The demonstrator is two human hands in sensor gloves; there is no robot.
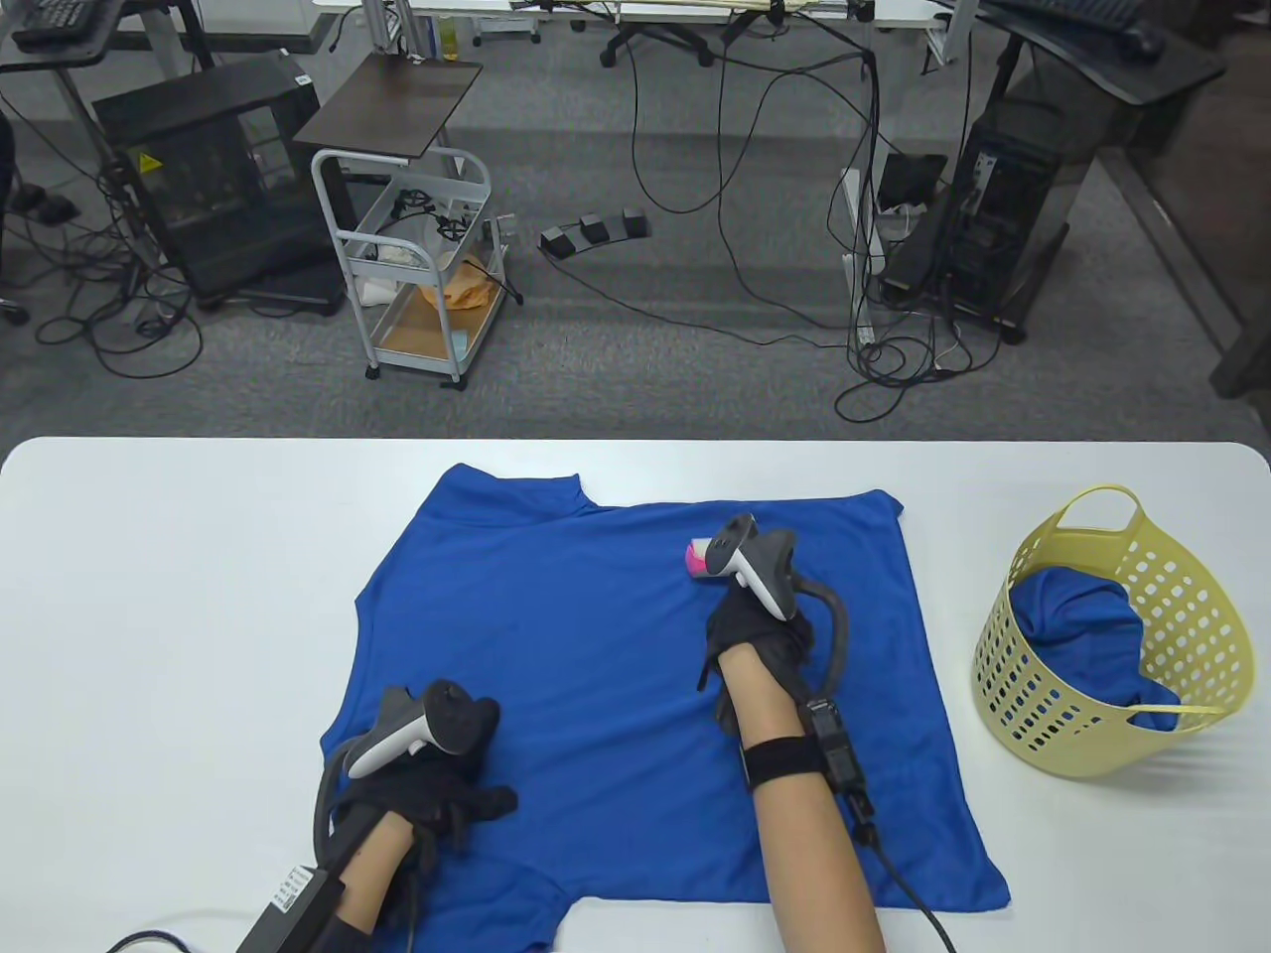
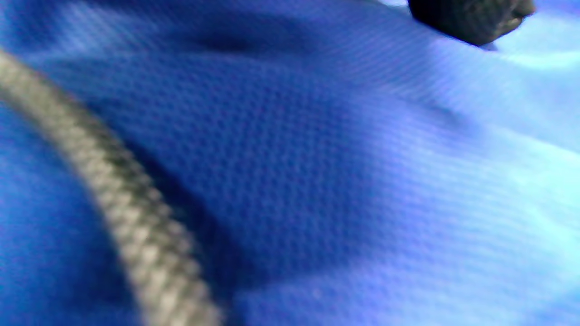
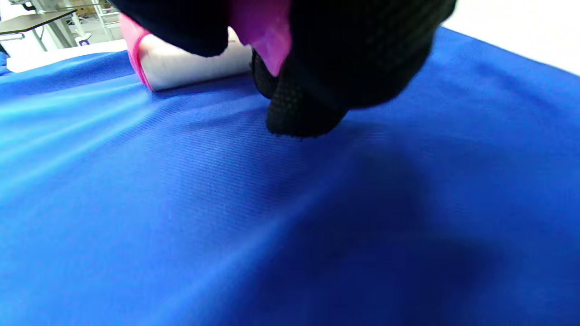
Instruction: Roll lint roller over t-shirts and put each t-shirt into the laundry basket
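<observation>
A blue t-shirt [image 1: 596, 655] lies spread flat on the white table [image 1: 149, 596]. My right hand [image 1: 755, 635] grips the pink handle of a lint roller [image 1: 698, 558], whose white roll [image 3: 190, 65] rests on the cloth near the shirt's far right part. In the right wrist view the gloved fingers [image 3: 317, 68] curl round the pink handle. My left hand [image 1: 447, 794] rests flat on the shirt's near left corner, fingers spread. The left wrist view shows only blue fabric [image 2: 317, 181] close up, a grey cable [image 2: 113, 194] and a fingertip [image 2: 471, 18].
A yellow perforated laundry basket [image 1: 1201, 615] stands at the table's right, with another blue shirt [image 1: 1072, 625] inside it. Beyond the far table edge are a white cart [image 1: 417, 258], cables and computer cases on the floor.
</observation>
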